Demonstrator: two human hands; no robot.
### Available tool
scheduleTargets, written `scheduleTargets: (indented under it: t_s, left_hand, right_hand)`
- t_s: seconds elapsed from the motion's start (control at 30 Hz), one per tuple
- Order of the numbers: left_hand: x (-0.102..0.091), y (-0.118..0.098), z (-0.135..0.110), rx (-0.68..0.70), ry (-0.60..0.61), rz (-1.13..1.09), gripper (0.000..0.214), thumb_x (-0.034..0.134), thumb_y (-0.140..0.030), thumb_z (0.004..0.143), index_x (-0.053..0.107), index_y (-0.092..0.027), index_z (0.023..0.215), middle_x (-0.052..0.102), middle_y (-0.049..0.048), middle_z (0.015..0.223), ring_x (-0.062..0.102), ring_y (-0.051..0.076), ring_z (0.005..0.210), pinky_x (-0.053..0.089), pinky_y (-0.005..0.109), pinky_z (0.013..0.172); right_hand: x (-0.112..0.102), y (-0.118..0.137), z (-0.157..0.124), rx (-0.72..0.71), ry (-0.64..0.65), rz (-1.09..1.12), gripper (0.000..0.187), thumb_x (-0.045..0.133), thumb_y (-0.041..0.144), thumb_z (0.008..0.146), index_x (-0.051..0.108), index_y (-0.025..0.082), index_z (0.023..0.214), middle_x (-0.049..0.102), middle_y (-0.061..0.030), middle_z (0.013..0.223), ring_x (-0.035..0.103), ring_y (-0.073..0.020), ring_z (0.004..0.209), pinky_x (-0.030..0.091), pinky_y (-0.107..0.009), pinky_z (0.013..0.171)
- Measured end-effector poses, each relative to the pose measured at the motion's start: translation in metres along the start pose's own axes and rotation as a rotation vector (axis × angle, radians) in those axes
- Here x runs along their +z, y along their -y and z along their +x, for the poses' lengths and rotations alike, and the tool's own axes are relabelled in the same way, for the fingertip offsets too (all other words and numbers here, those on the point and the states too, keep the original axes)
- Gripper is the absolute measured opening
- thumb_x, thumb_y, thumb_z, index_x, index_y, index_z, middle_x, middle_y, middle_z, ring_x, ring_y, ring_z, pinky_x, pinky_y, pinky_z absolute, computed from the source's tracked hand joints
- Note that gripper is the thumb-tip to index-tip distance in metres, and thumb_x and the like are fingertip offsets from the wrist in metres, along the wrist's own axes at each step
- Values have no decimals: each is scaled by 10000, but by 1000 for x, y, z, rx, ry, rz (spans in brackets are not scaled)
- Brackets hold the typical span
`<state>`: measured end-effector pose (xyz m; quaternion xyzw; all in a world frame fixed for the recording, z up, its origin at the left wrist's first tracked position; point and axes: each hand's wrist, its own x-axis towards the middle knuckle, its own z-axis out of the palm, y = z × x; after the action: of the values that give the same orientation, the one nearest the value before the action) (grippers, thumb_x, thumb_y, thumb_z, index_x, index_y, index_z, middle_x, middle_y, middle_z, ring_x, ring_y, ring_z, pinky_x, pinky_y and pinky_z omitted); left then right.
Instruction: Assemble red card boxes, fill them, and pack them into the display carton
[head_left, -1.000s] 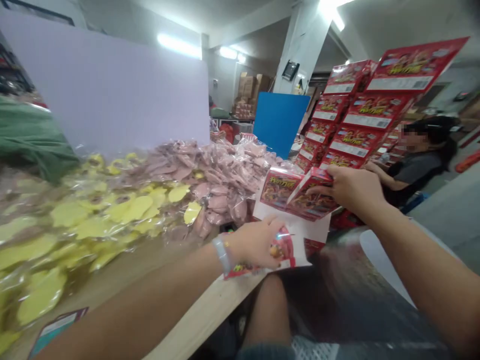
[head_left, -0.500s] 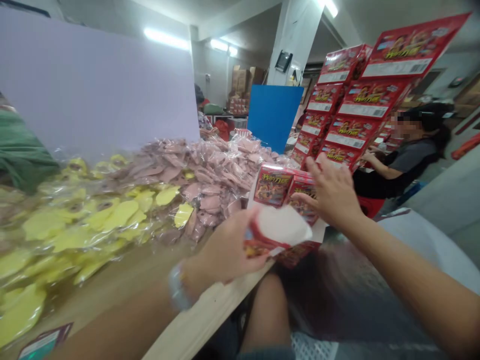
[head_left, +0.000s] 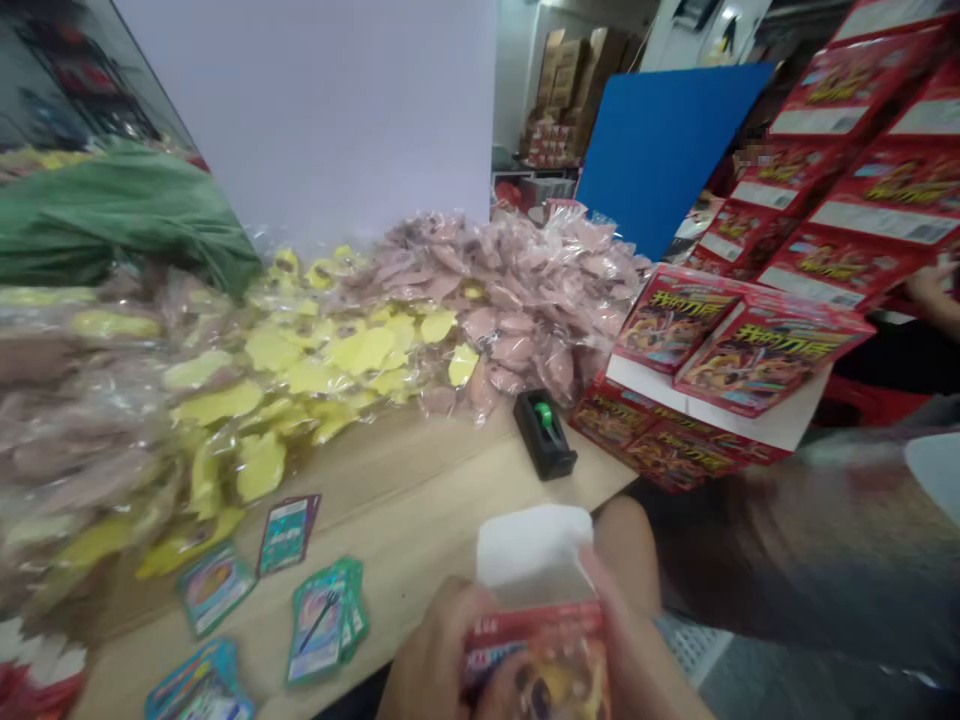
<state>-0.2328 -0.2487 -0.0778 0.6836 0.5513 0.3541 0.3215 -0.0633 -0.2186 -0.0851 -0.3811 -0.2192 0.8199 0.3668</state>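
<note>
Holding a red printed box [head_left: 536, 660] between both hands [head_left: 435, 660].

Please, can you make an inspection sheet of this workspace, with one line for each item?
Surface: pale wooden table, with bags piled over its far part.
Things in hand: red printed cardboard box with white flap.
Clutter: clear bags of yellow pieces, clear bags of pink pieces, teal printed cards, small black dispenser with green part, red printed boxes on white card.
Grips: left hand and right hand both hold the box.
Cables: nothing seen.
Surroundings: green cloth, white panel, blue board, stacked brown cartons.
</note>
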Motion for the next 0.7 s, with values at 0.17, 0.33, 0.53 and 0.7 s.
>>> scheduleTargets:
  t_s: [0.17, 0.33, 0.53, 0.7]
  left_hand:
    - [19, 31, -1, -302, 97, -135, 259, 458, -250, 806, 408, -181, 1051, 613, 69, 936, 588, 210, 863, 446, 328, 756]
    - [22, 34, -4, -355, 106, -328, 763, 549, -205, 765, 47, -156, 1338, 611, 53, 945, 585, 183, 841, 433, 308, 777]
    - [15, 26, -15, -302, 166, -322, 896, 665, -372, 708, 97, -150, 1364, 609, 90, 1014, 569, 220, 910, 424, 334, 817]
    - [21, 27, -26, -264, 134, -386, 902, 702, -322, 672, 143, -174, 1365, 579, 93, 1086, 546, 214, 982, 410, 344, 880]
  right_hand:
    - [0, 21, 8, 16, 180, -338, 436, 576, 361, 768, 577, 153, 1151, 642, -98, 1061, 583, -235, 974, 368, -401, 938]
    - [13, 39, 5, -130, 347, -1002, 396, 477, 432, 834, 627, 172, 1092, 634, -85, 1071, 568, -230, 969, 428, -345, 868]
    - [18, 33, 2, -106, 296, -1096, 392, 442, 372, 864, 542, 196, 1201, 636, -55, 1079, 565, -203, 992, 424, -350, 907]
    - [37, 41, -17, -33, 471, -1234, 393, 374, 356, 895, 504, 208, 1235, 648, -57, 972, 579, -196, 950, 453, -330, 856]
